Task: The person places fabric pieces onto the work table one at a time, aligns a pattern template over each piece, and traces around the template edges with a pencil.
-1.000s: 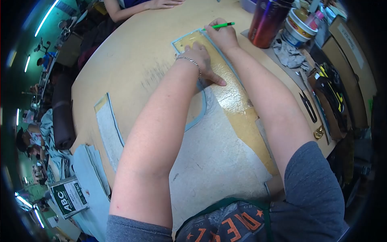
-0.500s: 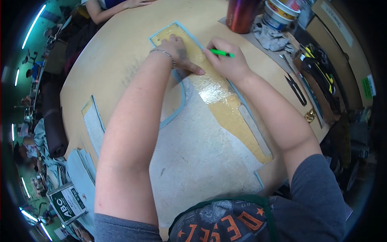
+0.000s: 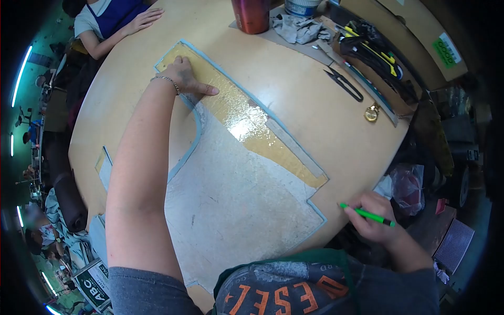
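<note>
A large pattern template (image 3: 231, 178) lies on the table, pale grey with a shiny yellow strip (image 3: 231, 107) along its far right side. Light blue fabric (image 3: 198, 128) shows as a narrow border around its edges. My left hand (image 3: 185, 76) presses on the far end of the yellow strip, thumb stretched out, holding nothing. Off the template's near right corner, my right hand (image 3: 371, 214) grips a green pen (image 3: 374, 217), its tip toward the template. A smaller template piece (image 3: 104, 170) is partly hidden behind my left forearm.
Black thread snips (image 3: 344, 84) and a gold watch (image 3: 371, 112) lie on the right. A red tumbler (image 3: 251, 16), a crumpled grey cloth (image 3: 300, 29) and a box of cutters (image 3: 375, 58) line the back right edge. Another person's hand (image 3: 144, 20) rests at the far left.
My right hand has drawn back from the template's far right edge to its near right corner, still holding the pen. My left hand stays on the yellow strip. The camera view has shifted right.
</note>
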### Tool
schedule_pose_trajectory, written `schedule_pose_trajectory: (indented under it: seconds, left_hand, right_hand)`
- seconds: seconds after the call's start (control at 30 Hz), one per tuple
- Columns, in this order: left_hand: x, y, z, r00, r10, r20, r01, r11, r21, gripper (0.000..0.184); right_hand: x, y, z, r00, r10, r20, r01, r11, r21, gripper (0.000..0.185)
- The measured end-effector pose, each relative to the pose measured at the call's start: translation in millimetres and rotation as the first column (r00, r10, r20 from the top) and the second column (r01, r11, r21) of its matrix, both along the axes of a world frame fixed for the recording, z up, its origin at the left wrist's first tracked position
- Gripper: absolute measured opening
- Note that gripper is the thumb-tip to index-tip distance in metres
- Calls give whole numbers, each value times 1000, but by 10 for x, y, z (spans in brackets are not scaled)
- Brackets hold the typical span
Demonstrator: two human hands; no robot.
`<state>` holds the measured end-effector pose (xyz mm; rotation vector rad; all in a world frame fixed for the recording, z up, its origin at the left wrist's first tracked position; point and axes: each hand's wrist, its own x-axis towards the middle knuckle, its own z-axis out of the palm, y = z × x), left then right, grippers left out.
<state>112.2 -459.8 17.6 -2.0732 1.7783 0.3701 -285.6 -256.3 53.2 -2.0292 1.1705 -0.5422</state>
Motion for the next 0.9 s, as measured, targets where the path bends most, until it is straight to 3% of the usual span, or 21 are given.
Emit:
schedule_pose_trajectory:
  seconds: [0.1, 0.2, 0.23, 0.3, 0.37, 0.5, 0.6, 0.67, 0.77, 0.8, 0.9]
  left_hand:
    - [-83, 142, 53, 997, 44, 55, -42, 999, -33, 116]
    - [-303, 638, 48, 996, 91, 18, -78, 929, -361, 91]
    - [-370, 891, 33, 999, 52, -8, -51, 909, -414, 74]
    - [-451, 1521, -95, 954, 84, -288, -253, 741, -622, 61]
    - [-379, 2282, -121, 932, 127, -341, -353, 538, -766, 49]
    - [-59, 3949, -88, 825, 469, -316, -517, 399, -757, 36]
    - [-26, 4750, -156, 614, 672, -413, -732, 292, -615, 36]
    - [-172, 4963, -132, 452, 722, -524, -864, 209, -458, 36]
    - [-188, 5060, -441, 464, 642, -610, -823, 56, -566, 36]
    - [-183, 5040, -503, 362, 588, -724, -864, -80, -497, 37]
    - [-56, 5024, -513, 150, 565, -811, -940, -172, -294, 38]
  right_hand:
    - [-153, 129, 203, 998, -47, 39, 45, 997, 56, 10]
    - [-76, 14, 345, 1000, -9, 13, 7, 995, 102, 15]
    - [35, -47, 340, 1000, -17, 9, 16, 993, 115, 15]
    - [293, -173, 240, 999, -37, 7, 36, 987, 154, 16]
    - [477, -371, 94, 994, 51, -100, -44, 996, 74, 18]
    - [788, -632, -260, 976, 95, -197, -109, 992, -63, 20]
    - [909, -699, -438, 970, 59, -235, -76, 995, -63, 22]
    - [951, -721, -449, 964, 54, -259, -72, 996, -59, 25]
    - [955, -691, -542, 975, -12, -222, -30, 982, -184, 29]
    - [944, -678, -574, 980, -40, -196, -10, 969, -247, 31]
    - [948, -723, -595, 973, -73, -220, 42, 989, -143, 34]
